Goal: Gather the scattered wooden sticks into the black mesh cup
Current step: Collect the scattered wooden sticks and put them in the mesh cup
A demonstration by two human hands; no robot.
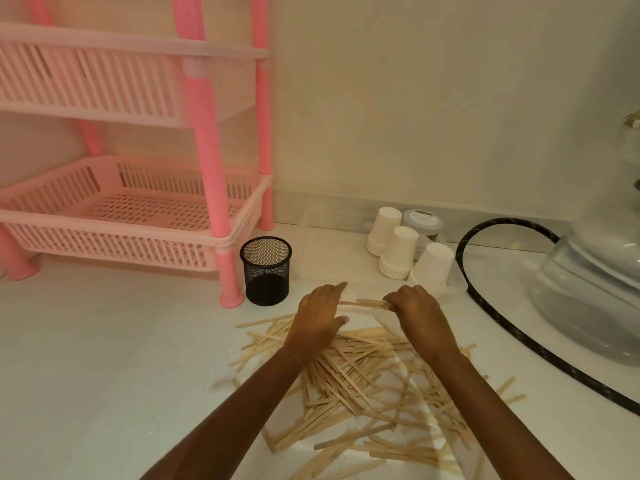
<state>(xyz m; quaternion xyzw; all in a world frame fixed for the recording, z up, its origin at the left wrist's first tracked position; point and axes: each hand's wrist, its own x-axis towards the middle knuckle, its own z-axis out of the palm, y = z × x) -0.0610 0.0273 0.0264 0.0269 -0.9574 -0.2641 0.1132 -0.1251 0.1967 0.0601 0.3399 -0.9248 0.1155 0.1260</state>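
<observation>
On the white counter [104, 341], in front of me, lies one big loose heap of wooden sticks [360, 372], too many and too crossed for me to count. Above its far edge I see two hands with a small bundle of sticks [363, 304] held level between them; how many sticks are in it I cannot tell. The right hand [414, 308] has its fingers curled around the right end of the bundle. The left hand [317, 320] has thumb and fingers apart, with the left end of the bundle between them, but it is blurred and I cannot tell if it grips.

One black mesh cup [266, 270] stands upright to the left of the hands, just beside a leg of one pink rack [104, 216] with two basket shelves in view. Behind the hands stand three stacks of white paper cups [398, 252], upside down, and one grey-lidded jar [423, 221].
</observation>
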